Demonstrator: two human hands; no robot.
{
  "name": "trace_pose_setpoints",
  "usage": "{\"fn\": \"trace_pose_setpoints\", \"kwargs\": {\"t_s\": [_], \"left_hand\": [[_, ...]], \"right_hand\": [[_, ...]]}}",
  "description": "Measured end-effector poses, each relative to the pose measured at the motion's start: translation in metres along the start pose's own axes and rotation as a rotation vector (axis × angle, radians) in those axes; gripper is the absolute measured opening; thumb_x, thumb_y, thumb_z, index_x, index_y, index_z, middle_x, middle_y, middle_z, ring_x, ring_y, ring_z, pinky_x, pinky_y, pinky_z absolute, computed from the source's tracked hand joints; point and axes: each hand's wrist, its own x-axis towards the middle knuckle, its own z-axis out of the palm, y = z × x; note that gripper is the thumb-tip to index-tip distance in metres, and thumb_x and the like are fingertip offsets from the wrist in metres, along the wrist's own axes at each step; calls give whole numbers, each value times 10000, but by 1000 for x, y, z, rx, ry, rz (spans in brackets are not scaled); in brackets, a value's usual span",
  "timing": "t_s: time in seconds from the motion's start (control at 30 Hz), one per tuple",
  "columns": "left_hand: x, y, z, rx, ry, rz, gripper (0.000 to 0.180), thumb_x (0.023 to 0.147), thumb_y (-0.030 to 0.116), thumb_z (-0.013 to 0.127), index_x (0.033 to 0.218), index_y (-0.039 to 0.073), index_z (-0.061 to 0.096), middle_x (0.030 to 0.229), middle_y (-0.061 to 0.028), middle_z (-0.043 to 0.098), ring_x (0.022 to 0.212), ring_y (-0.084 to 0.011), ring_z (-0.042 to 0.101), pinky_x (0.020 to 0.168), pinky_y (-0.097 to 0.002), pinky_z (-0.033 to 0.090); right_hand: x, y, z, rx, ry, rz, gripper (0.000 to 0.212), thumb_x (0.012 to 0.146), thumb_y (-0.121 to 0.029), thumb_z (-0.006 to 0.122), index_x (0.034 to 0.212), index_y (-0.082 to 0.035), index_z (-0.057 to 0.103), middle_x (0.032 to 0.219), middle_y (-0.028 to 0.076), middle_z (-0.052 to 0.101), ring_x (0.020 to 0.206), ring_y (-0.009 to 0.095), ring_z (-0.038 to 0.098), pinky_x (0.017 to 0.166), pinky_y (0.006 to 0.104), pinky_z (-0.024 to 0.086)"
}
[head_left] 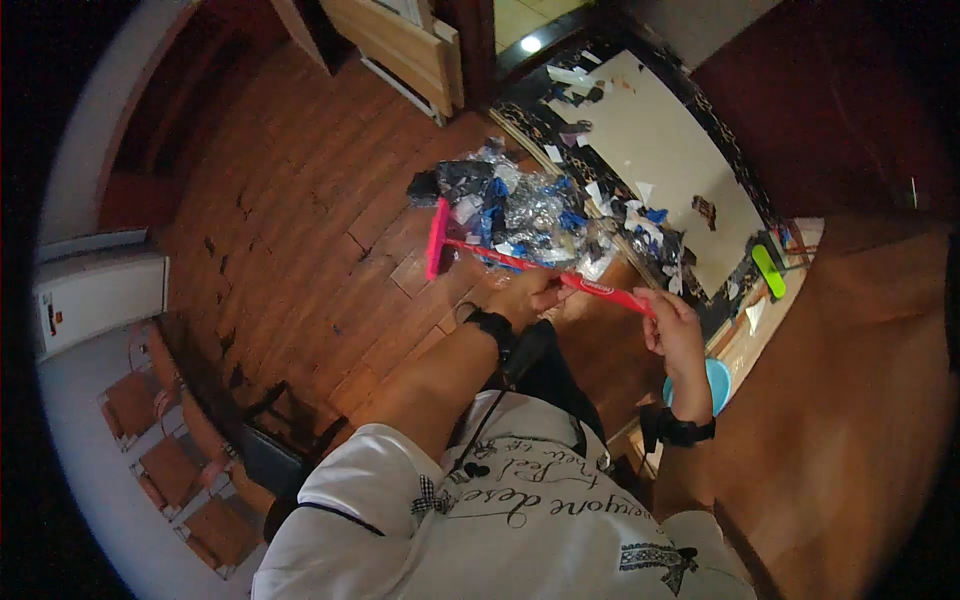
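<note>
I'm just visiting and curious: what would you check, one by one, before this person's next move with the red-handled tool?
1. Right hand gripping the near end of the red handle: ok.
2. Left hand on the handle farther along, toward the pink head: ok.
3. Pink head pressed to the wooden floor: cannot tell; one view from above doesn't show contact.
4. Litter all in the pile: not ok; more scraps lie on and around the cream panel.
5. Bright green head off to the right, away from both hands: ok.
</note>
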Motion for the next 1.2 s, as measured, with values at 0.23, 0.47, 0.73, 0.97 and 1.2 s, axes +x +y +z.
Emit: {"fn": "trace_pose_setpoints", "kwargs": {"t_s": [0.23, 0.47, 0.73, 0.97, 1.2], "left_hand": [[-50, 22, -46, 347, -42, 282, 178, 911, 106, 495, 955, -52, 566, 966, -128, 589, 881, -187, 603, 785, -206, 528], [-51, -23, -87, -883, 331, -182, 258, 898, 174, 541, 1048, -31, 581, 1001, -116, 621, 950, -219, 598, 824, -296, 475], [-68, -30, -106, 523, 267, 161, 220, 842, 141, 546, 983, -20, 600, 865, -96, 623, 846, -183, 597, 677, -304, 504], [-36, -62, -100, 833, 175, -5, 226, 840, 164, 581, 1018, 26, 605, 854, -94, 643, 790, -175, 608, 695, -291, 481], [-6, -45, -21, 531, 25, 213, 206, 820, 144, 646, 992, 35, 615, 834, -63, 647, 729, -137, 577, 652, -278, 463]], "right_hand": [[-7, -50, 52, -1127, -167, -778, 176, 849, -192, 564, 936, -64, 647, 829, 151, 615, 718, 298, 596, 659, 389, 472], [18, -37, 117, -1630, -295, -1031, 217, 781, -134, 535, 978, -58, 587, 737, 123, 591, 688, 288, 615, 576, 390, 494], [73, 38, 142, -1664, -303, -1188, 254, 794, -165, 537, 1026, -74, 588, 741, 85, 584, 655, 237, 620, 510, 344, 491], [70, 61, 111, -1651, -296, -1087, 233, 828, -147, 493, 1032, -85, 587, 779, 95, 585, 675, 274, 613, 539, 369, 500], [40, 31, 28, -1628, -327, -673, 352, 847, -115, 474, 1174, -208, 564, 789, 128, 576, 642, 323, 599, 543, 424, 485]]}}
